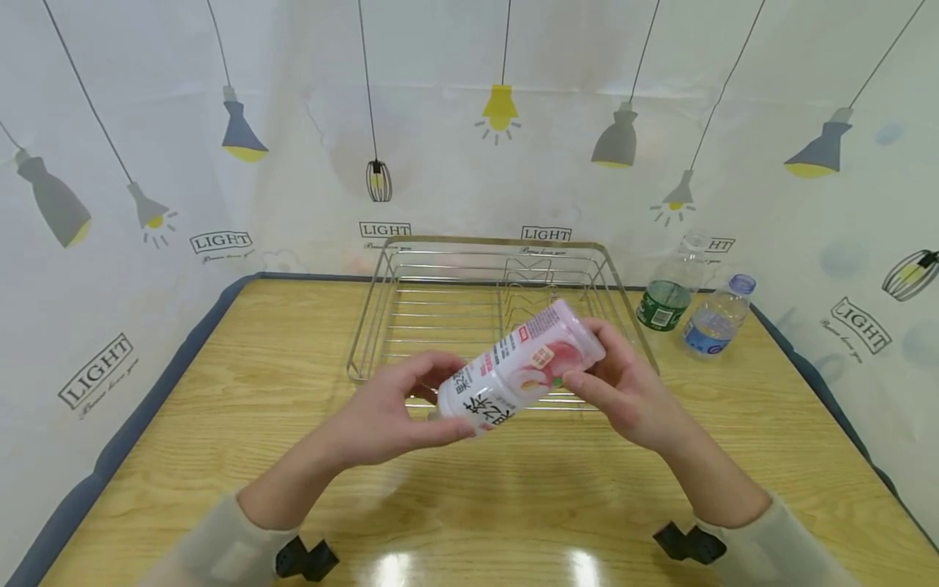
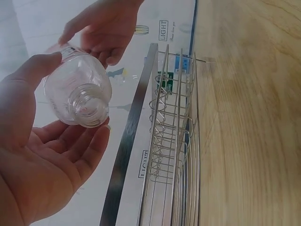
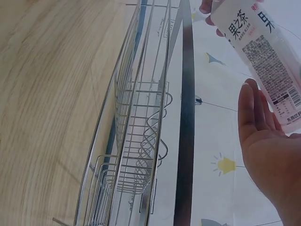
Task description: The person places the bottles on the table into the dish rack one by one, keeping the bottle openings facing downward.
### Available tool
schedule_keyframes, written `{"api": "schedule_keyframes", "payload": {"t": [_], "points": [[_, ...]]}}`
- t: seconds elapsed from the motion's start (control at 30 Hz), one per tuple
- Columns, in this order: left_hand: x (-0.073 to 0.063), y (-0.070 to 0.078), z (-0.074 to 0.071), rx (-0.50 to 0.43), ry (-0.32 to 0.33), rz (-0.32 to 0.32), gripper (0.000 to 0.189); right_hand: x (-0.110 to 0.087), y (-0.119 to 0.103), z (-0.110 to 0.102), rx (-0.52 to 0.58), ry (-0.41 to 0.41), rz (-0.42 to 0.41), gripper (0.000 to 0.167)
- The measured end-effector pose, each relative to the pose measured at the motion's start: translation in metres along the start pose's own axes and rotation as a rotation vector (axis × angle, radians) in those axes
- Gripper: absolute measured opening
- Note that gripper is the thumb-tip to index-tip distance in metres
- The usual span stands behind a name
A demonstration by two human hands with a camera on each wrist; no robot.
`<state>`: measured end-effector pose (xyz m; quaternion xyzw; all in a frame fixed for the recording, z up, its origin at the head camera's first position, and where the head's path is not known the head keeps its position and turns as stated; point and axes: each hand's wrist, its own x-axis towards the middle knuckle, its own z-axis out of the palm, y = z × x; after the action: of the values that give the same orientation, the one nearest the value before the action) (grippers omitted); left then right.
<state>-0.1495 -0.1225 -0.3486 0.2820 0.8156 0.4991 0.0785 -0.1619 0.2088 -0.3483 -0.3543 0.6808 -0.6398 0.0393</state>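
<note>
A clear plastic drink bottle [image 1: 517,367] with a pink and white peach label is held tilted above the table, base up to the right. My left hand [image 1: 381,416] grips its neck end, thumb in front and fingers behind. Around the base, my right hand [image 1: 631,391] holds it between thumb and fingers. In the left wrist view the bottle's bare threaded mouth [image 2: 89,110] shows no cap. The right wrist view shows the printed side of the label [image 3: 270,61], with the right fingers [image 3: 254,108] beside the base.
A wire dish rack [image 1: 440,306] stands behind the bottle at the back of the wooden table [image 1: 242,391]. To its right are a clear bottle with a green label [image 1: 666,302] and one with a blue label [image 1: 711,326]. A lamp-print curtain [image 1: 315,122] hangs behind.
</note>
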Motion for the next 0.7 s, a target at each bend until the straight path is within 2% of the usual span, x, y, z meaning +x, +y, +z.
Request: {"api": "schedule_keyframes", "payload": {"t": [0.17,0.33,0.7], "points": [[0.002,0.001,0.004,-0.007,-0.018,0.021,0.063,0.005,-0.002,0.0,0.037,0.001,-0.052,0.048],[0.004,0.001,0.006,-0.025,-0.028,0.026,0.067,0.011,-0.005,0.002,0.051,0.001,-0.067,0.046],[0.01,0.001,0.012,-0.044,-0.05,0.049,0.066,0.024,-0.01,0.008,-0.016,0.004,-0.082,0.051]]}}
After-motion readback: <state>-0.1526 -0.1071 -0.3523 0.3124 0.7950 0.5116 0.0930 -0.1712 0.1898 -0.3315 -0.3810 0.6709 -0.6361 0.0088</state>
